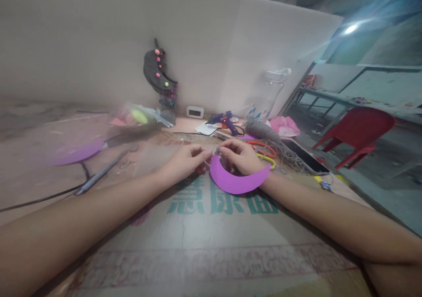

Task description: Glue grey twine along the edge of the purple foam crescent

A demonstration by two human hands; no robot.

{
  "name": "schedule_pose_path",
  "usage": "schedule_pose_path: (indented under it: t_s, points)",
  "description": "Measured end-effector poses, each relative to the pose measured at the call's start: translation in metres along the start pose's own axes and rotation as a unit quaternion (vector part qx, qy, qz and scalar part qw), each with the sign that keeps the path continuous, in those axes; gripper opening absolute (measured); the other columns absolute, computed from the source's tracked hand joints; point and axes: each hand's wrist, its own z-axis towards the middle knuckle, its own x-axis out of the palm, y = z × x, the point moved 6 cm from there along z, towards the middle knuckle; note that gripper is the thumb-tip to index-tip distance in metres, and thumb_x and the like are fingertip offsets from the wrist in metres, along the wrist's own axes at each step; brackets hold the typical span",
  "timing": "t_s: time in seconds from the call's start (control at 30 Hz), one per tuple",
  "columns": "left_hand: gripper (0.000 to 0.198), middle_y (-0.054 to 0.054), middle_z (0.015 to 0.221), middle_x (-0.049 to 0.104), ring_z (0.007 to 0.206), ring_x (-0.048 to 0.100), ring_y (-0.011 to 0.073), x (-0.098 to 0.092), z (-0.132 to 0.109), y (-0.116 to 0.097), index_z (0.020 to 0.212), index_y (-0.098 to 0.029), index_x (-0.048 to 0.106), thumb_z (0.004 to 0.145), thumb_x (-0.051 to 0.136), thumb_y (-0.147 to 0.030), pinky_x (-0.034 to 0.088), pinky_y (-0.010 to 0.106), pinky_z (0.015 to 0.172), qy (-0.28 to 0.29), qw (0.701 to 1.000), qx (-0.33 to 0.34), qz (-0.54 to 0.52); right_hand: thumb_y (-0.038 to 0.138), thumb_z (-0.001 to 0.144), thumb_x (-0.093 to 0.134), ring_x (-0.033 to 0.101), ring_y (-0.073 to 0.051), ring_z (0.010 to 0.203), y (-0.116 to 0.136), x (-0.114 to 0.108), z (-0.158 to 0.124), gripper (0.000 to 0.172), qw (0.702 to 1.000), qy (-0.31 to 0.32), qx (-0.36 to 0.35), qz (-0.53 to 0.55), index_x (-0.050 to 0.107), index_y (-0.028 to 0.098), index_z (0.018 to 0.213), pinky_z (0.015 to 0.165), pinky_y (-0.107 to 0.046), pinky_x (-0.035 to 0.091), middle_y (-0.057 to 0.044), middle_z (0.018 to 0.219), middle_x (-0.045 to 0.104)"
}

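Note:
A purple crescent-shaped piece (237, 185), smooth like card or foam sheet, hangs tilted below my right hand (240, 156). The right fingers pinch it near its upper left tip, where a small dark grey bit shows. My left hand (191, 160) is close beside that tip, thumb and fingers pressed together; what they hold, if anything, is too small to make out. Both hands are above a cardboard sheet (184, 231) with green printed characters. Just behind the right hand lie orange-handled scissors (263, 147) and a yellow ring-like handle (268, 160).
Behind are a glue gun (226, 122), a small digital clock (195, 111), a grey yarn bundle (263, 131) and a clear bottle (267, 92). A phone (305, 156) lies right. A decorated grey crescent (158, 70) hangs on the wall. Another purple piece (79, 151) lies left.

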Motion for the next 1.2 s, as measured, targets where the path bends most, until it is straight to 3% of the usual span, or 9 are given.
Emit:
schedule_pose_path:
  t_s: [0.13, 0.27, 0.47, 0.77, 0.97, 1.13, 1.2]
  points:
    - [0.026, -0.002, 0.058, 0.057, 0.048, 0.051, 0.0071, 0.001, 0.000, 0.000, 0.082, -0.015, 0.057, 0.083, 0.058, -0.040, 0.035, 0.016, 0.043, 0.008, 1.000, 0.003, -0.006, 0.039, 0.076, 0.065, 0.046, -0.007, 0.038, 0.000, 0.000, 0.000, 0.025, 1.000, -0.001, 0.000, -0.001, 0.056, 0.017, 0.082, 0.037, -0.019, 0.035, 0.007, 0.052, 0.053]
    - [0.034, 0.000, 0.060, 0.057, 0.051, 0.052, 0.0081, 0.002, 0.001, 0.002, 0.076, -0.014, 0.058, 0.085, 0.052, -0.046, 0.036, 0.017, 0.045, 0.030, 0.999, 0.018, 0.014, 0.040, 0.076, 0.066, 0.046, -0.006, 0.038, -0.002, 0.000, 0.000, 0.026, 1.000, 0.004, 0.001, 0.010, 0.056, 0.017, 0.083, 0.037, -0.020, 0.035, 0.006, 0.055, 0.054]
    - [0.034, -0.001, 0.060, 0.056, 0.050, 0.050, 0.0088, 0.004, 0.001, 0.005, 0.087, -0.015, 0.064, 0.082, 0.057, -0.048, 0.034, 0.017, 0.044, 0.057, 0.998, 0.019, 0.035, 0.040, 0.076, 0.066, 0.045, -0.006, 0.037, -0.004, 0.000, 0.001, 0.027, 1.000, 0.011, 0.002, 0.022, 0.056, 0.017, 0.084, 0.036, -0.019, 0.034, 0.007, 0.054, 0.052]
    - [0.030, -0.002, 0.057, 0.054, 0.049, 0.051, 0.0084, -0.001, -0.001, 0.000, 0.081, -0.016, 0.059, 0.081, 0.058, -0.046, 0.035, 0.017, 0.043, 0.003, 1.000, 0.005, 0.008, 0.047, 0.075, 0.065, 0.041, -0.004, 0.040, -0.003, 0.001, 0.002, 0.036, 1.000, 0.005, 0.017, 0.012, 0.054, 0.017, 0.091, 0.037, -0.019, 0.033, 0.006, 0.062, 0.053]
    - [0.029, -0.003, 0.060, 0.053, 0.050, 0.050, 0.0079, -0.002, -0.001, -0.003, 0.080, -0.015, 0.057, 0.081, 0.059, -0.044, 0.035, 0.017, 0.044, -0.006, 1.000, 0.024, -0.003, 0.024, 0.061, 0.076, 0.055, -0.007, 0.055, -0.008, 0.009, 0.005, 0.043, 0.997, 0.047, 0.036, 0.056, 0.054, 0.018, 0.098, 0.048, -0.019, 0.041, 0.001, 0.077, 0.063]
    - [0.028, -0.003, 0.059, 0.054, 0.050, 0.050, 0.0076, -0.002, -0.001, -0.002, 0.079, -0.015, 0.056, 0.081, 0.060, -0.043, 0.037, 0.017, 0.045, -0.007, 1.000, 0.020, 0.001, 0.028, 0.068, 0.070, 0.042, -0.003, 0.039, -0.013, 0.010, 0.007, 0.040, 0.993, 0.076, 0.031, 0.084, 0.052, 0.017, 0.103, 0.039, -0.019, 0.032, 0.006, 0.066, 0.059]
    - [0.028, -0.003, 0.057, 0.053, 0.049, 0.050, 0.0079, -0.002, -0.001, -0.002, 0.079, -0.015, 0.056, 0.082, 0.059, -0.042, 0.036, 0.017, 0.044, -0.005, 1.000, 0.016, 0.000, 0.033, 0.071, 0.069, 0.044, -0.004, 0.041, -0.011, 0.007, 0.006, 0.037, 0.994, 0.070, 0.014, 0.081, 0.053, 0.016, 0.100, 0.039, -0.019, 0.032, 0.006, 0.063, 0.057]
